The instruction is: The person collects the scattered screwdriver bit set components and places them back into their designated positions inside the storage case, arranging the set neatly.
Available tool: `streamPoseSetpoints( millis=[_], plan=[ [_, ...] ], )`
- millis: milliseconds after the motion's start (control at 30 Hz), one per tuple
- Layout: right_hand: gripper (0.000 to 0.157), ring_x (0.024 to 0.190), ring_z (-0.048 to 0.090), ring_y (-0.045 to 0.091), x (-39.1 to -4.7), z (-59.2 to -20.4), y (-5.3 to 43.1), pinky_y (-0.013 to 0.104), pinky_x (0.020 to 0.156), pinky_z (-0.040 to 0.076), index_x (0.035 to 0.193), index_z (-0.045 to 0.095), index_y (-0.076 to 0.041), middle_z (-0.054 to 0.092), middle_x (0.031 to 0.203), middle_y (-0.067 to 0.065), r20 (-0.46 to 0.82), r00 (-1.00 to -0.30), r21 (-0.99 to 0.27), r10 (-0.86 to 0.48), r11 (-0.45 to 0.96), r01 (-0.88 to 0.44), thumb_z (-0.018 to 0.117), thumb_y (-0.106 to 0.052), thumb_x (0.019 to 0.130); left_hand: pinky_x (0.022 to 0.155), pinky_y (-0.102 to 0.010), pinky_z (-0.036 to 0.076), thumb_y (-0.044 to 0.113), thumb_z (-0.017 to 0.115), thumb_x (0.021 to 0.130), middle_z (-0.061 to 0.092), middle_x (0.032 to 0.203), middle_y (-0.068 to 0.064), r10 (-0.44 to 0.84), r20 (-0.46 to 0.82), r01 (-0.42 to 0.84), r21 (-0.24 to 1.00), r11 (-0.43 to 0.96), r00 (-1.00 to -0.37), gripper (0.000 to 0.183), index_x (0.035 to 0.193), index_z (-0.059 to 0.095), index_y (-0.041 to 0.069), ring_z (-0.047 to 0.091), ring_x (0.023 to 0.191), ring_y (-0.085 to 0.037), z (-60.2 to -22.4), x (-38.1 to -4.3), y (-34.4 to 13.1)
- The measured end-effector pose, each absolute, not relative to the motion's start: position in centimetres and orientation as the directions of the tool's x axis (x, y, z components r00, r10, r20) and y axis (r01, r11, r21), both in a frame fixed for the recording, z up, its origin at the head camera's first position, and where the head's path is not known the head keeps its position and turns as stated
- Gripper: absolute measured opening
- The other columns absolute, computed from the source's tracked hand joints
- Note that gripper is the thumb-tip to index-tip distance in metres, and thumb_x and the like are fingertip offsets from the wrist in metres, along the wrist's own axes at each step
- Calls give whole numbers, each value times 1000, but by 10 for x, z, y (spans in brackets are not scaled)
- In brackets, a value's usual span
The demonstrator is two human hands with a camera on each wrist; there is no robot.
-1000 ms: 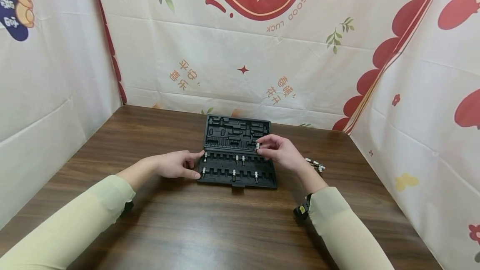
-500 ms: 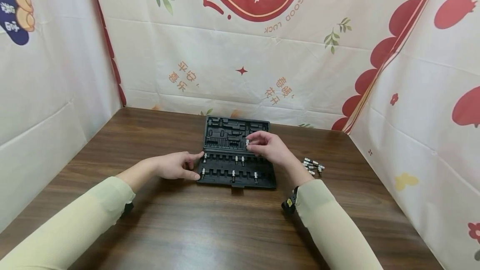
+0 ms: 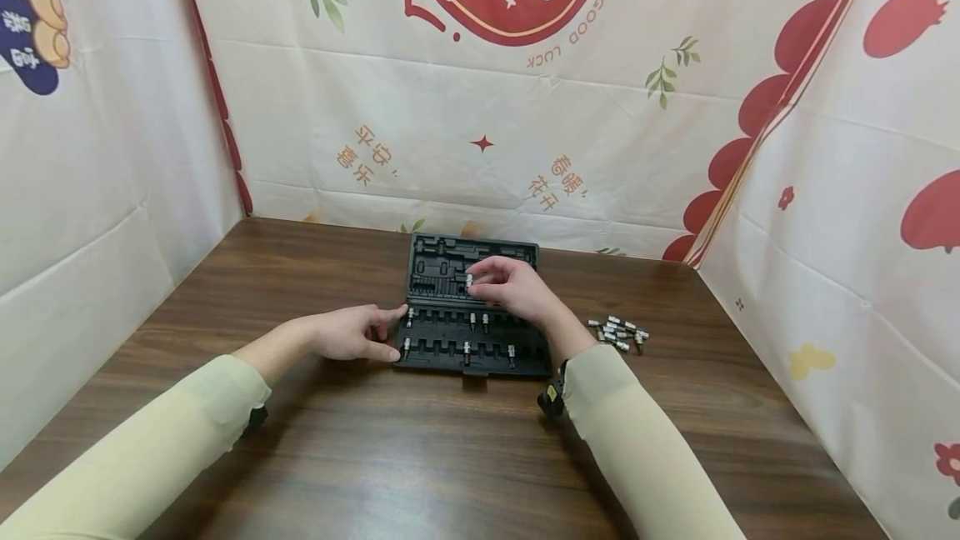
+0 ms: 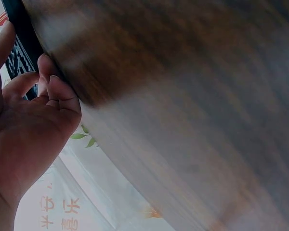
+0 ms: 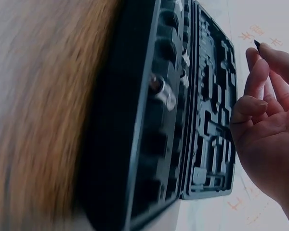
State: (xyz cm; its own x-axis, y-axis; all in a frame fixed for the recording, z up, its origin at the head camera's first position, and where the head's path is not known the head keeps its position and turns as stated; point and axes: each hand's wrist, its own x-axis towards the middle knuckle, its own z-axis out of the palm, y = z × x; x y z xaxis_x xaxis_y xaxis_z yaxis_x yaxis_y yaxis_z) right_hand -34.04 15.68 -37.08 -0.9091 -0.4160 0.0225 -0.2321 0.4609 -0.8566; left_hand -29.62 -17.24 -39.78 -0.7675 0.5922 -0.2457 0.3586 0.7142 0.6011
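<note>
A black plastic socket case (image 3: pixel 435 367) lies unfolded on the table, its moulded lid (image 3: pixel 427 269) at the back. My left hand (image 3: pixel 352 332) touches the tray's left edge with index finger and thumb spread apart. A silver hex bit socket (image 3: pixel 469 281) is pinched between the thumb and fingers of my right hand (image 3: pixel 513 290), raised over the lid in the head view. In the right wrist view its dark bit tip (image 5: pixel 257 45) sticks out past the fingertips. Several bit sockets sit upright in the tray, including one at the front middle (image 3: pixel 467 352).
A loose pile of bit sockets (image 3: pixel 618 333) lies on the brown wooden table (image 3: pixel 420 457) to the right of the case. Printed cloth (image 3: pixel 480 107) hangs behind the table and along both sides.
My right hand has moved left across the lid with the bit socket, bringing more of the loose pile into sight. My left hand has stayed at the case's edge.
</note>
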Motion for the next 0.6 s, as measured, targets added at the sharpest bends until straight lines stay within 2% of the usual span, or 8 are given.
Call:
streamPoseSetpoints(
  millis=[233,600],
  plan=[
    [43,115,73,38,-351,-374,143,42,91,61,144,69,-7,79,127,11,4,-897,-859,-443,458,-230,77,-25,105,86,-36,46,43,75,106,62,121,-11,595,-241,356,612,706,-766,90,175,27,10,55,93,-18,-398,-297,-172],
    [34,95,73,25,-359,-382,124,36,84,59,135,75,-10,81,118,8,-2,-885,-812,-466,517,-270,79,-24,103,91,-38,47,47,75,105,63,125,-12,575,-246,348,593,726,-780,90,175,30,13,57,102,-21,-398,-296,-172]
  ],
)
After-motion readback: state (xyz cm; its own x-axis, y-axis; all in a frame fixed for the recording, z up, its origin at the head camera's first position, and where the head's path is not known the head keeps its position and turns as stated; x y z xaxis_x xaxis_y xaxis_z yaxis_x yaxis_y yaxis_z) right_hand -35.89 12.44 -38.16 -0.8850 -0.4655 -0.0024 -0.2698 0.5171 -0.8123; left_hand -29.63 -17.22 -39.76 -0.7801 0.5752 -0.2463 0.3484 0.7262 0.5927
